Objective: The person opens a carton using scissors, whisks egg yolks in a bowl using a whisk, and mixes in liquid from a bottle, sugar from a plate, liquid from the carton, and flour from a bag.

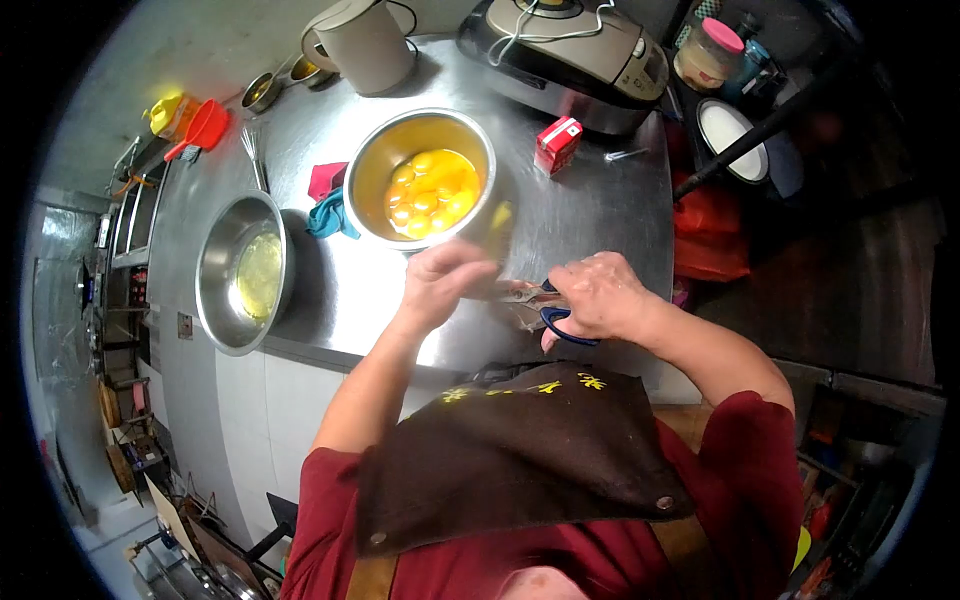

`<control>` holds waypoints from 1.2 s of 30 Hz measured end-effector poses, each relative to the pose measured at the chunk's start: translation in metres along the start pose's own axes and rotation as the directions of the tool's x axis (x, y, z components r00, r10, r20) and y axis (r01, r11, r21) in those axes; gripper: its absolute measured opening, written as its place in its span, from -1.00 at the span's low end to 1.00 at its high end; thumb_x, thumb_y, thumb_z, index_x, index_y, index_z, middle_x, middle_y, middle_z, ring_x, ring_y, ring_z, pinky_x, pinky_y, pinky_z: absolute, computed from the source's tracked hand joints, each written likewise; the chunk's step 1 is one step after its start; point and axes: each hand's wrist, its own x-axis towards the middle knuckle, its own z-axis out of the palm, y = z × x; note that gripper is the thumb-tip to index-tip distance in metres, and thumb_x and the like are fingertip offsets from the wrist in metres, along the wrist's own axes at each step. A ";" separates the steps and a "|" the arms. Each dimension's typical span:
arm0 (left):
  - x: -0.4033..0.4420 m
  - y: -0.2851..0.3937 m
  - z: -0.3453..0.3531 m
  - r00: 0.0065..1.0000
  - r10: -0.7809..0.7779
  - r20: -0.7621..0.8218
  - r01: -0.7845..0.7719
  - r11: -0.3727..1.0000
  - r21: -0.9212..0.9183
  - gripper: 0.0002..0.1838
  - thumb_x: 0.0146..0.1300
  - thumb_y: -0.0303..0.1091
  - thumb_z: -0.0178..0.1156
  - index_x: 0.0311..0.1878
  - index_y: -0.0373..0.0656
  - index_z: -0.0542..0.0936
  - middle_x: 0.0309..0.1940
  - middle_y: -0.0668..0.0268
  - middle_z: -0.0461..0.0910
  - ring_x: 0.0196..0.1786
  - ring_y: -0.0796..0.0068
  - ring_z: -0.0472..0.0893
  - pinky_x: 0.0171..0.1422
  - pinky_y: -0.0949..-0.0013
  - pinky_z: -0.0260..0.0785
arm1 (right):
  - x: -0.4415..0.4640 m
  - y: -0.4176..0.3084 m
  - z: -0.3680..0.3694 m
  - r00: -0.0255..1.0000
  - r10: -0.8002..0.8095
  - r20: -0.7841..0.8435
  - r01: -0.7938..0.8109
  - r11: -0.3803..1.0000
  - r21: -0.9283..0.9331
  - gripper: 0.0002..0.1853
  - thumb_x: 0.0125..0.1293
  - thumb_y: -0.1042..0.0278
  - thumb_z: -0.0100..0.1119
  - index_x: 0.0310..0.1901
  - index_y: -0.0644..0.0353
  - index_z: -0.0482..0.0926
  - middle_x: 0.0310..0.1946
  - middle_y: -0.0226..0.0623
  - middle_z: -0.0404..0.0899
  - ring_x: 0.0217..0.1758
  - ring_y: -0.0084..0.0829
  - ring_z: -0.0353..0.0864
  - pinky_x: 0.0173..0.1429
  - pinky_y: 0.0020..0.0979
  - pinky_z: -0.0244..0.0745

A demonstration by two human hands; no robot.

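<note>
My right hand is closed around the blue handles of a pair of scissors, whose metal blades point left over the table's front edge. My left hand, smeared by motion, has its fingers pressed together near the blade tips; what they hold is too blurred to name. Just beyond my left hand stands a steel bowl with several egg yolks in it. A larger steel basin with some clear yellowish liquid is further left.
A whisk lies behind the basin, and red and teal cloths beside the bowl. At the back are a kettle and a rice cooker. A small red carton stands right of the bowl on the steel table.
</note>
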 end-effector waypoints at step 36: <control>-0.002 -0.012 -0.012 0.962 -0.225 -0.152 0.176 0.944 -0.280 -0.95 0.11 -0.53 0.32 -0.39 -0.24 0.63 -0.47 0.46 0.58 -0.40 0.70 0.50 -0.29 0.58 0.37 | 0.005 -0.003 -0.024 0.986 0.047 0.160 -0.037 0.997 -0.064 -0.36 -0.16 -0.16 0.46 -0.15 0.11 0.47 -0.35 -0.22 0.62 -0.22 -0.17 0.67 -0.04 -0.16 0.47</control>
